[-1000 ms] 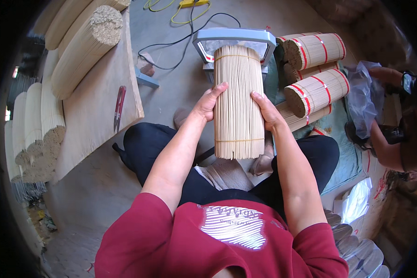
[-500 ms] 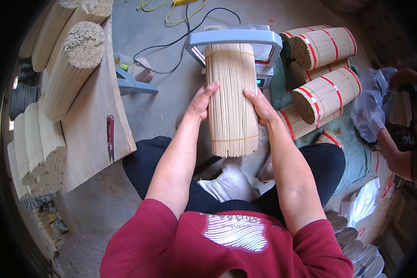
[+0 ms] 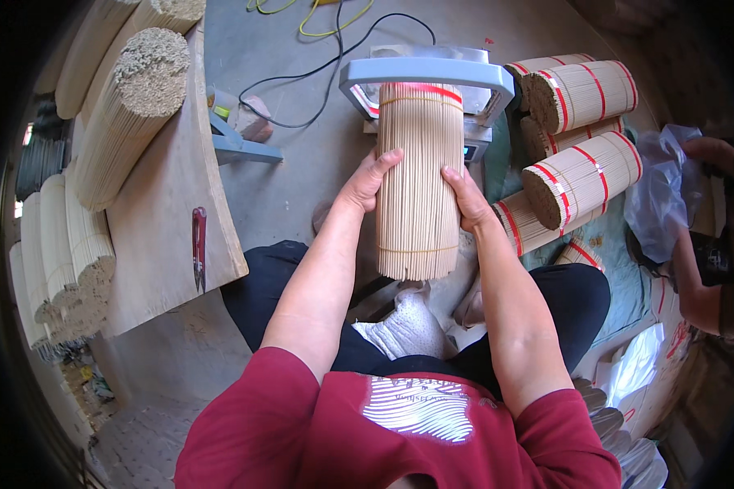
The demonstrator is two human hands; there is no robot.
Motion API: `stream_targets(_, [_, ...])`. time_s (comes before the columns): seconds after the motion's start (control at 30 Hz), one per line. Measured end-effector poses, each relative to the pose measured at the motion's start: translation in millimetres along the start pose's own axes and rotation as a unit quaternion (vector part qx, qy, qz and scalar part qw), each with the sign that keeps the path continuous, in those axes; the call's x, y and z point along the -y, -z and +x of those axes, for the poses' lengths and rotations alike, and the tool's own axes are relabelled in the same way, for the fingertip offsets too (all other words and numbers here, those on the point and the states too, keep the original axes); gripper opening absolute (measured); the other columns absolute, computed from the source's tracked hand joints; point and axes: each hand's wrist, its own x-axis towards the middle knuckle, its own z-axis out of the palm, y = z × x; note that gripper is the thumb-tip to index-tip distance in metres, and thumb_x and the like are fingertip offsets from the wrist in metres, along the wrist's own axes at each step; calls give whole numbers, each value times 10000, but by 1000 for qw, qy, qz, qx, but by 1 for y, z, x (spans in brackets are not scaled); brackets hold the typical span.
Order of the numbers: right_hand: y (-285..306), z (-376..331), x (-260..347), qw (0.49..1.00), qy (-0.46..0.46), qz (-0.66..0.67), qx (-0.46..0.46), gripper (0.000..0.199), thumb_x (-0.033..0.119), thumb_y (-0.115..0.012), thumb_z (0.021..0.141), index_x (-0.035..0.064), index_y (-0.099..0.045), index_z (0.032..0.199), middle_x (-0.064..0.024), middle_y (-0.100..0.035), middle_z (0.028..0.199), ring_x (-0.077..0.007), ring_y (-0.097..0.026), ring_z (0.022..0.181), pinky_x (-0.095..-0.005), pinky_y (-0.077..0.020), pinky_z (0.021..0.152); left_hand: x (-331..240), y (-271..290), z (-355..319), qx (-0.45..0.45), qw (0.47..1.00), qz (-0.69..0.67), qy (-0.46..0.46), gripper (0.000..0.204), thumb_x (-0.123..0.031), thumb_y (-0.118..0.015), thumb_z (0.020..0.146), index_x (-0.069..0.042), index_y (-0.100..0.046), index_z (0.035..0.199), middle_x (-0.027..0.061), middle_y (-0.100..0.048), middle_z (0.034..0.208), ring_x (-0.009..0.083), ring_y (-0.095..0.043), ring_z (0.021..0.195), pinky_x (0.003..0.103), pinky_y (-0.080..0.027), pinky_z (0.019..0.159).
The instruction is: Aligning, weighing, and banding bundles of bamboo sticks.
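A thick bundle of thin wooden sticks [image 3: 418, 196] lies between my two hands, its near end pointing at me. My left hand [image 3: 369, 181] is wrapped round its left side, thumb on top. On the opposite side my right hand [image 3: 467, 198] grips it the same way. The bundle's far end passes beneath the grey-blue arch [image 3: 424, 69] of a strapping machine. A red strap [image 3: 432, 89] runs across the sticks just in front of that arch. Thin yellowish bands circle the bundle near both ends.
Red-strapped bundles [image 3: 583, 179] are piled at the right on a green cloth. Plain bundles [image 3: 130, 122] rest on a wooden table [image 3: 167, 244] at the left, with red-handled thread snips [image 3: 199, 248]. Dark cable [image 3: 326, 102] crosses the floor. Another person's arm [image 3: 701, 277] is at far right.
A red strap now shows across the bundle's far end, where none was visible before. The view has shifted slightly. Both hands keep their hold on the bundle.
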Motion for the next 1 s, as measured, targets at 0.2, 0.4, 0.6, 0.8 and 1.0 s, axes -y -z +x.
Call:
stream_targets(0.2, [0, -3, -6, 1000, -13, 11, 2, 816, 455, -670, 773, 34, -293, 1362, -171, -510, 1210, -252, -526, 1091, -384, -438, 938, -2, -1, -4, 15, 1000, 22, 6, 888, -395, -785, 710, 7, -308, 1342, 133, -521, 1162, 218, -539, 1081, 350, -491, 907])
stream_targets(0.4, [-10, -14, -12, 1000, -23, 13, -2, 775, 512, -625, 807, 27, -334, 1337, -149, -533, 1184, -234, -544, 1062, -371, -454, 916, 4, 8, -7, 9, 999, 36, -1, 919, -430, -789, 693, 8, -305, 1340, 136, -525, 1148, 224, -551, 1060, 351, -497, 901])
stream_targets(0.6, [-15, -38, -34, 995, -98, -27, -22, 807, 614, -479, 861, 27, -295, 1383, -137, -500, 1283, -240, -494, 1170, -374, -397, 983, 9, 16, -20, 15, 999, 34, -10, 917, -457, -793, 674, 35, -346, 1305, 156, -545, 1139, 237, -571, 1047, 354, -507, 891])
stream_targets(0.8, [-15, -56, -64, 992, -99, -62, -56, 788, 614, -422, 893, 5, -307, 1380, -168, -462, 1323, -263, -452, 1217, -377, -348, 1025, 19, 18, -44, 10, 1000, 20, -6, 719, -458, -729, 754, 28, -479, 1220, 132, -619, 1072, 209, -621, 979, 327, -528, 854])
stream_targets(1.0, [-39, -77, -61, 992, -74, -74, -66, 691, 554, -394, 931, -5, -384, 1336, -166, -523, 1261, -257, -517, 1145, -381, -393, 975, 34, 13, -84, -8, 999, 33, 20, 803, -535, -729, 727, 10, -457, 1251, 136, -607, 1122, 213, -611, 1022, 348, -520, 877])
